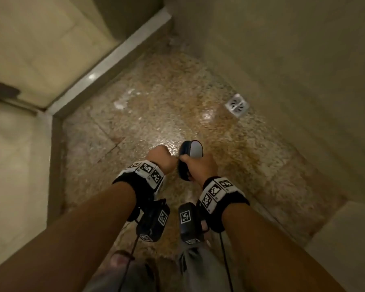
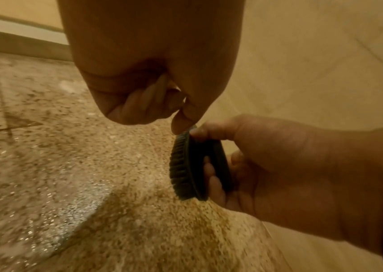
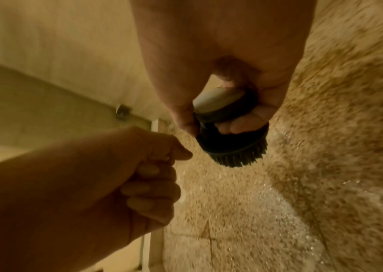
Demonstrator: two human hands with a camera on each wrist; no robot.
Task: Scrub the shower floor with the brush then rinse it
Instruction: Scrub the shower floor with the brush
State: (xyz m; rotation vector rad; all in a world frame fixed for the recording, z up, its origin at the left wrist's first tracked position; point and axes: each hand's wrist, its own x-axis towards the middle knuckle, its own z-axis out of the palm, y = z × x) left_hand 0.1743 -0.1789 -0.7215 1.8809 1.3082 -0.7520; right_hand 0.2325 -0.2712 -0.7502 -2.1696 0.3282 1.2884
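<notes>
The brush (image 1: 190,157), a small dark oval scrubber with a pale cap on its back and short stiff dark bristles, is held in the air above the shower floor (image 1: 148,114), not touching it. The right hand (image 1: 200,166) grips it, thumb on one edge of the body and fingers curled into the waist under the cap. In the left wrist view the bristle face is turned sideways toward the left hand (image 1: 161,160) instead of down, with the long axis of the brush roughly upright. The left hand is curled into a loose fist just beside the brush; its thumb tip appears to meet the top of the bristle edge, and whether the fist pinches anything cannot be told.

The floor lies below both hands, so the coming stroke probably requires turning the bristles downward and lowering the right hand. The floor is speckled tan stone, wet and glinting, with darker brown patches and pale foam traces. A square metal drain (image 1: 236,105) sits near the right wall (image 1: 303,60); a pale raised kerb (image 1: 105,68) bounds the left side.
</notes>
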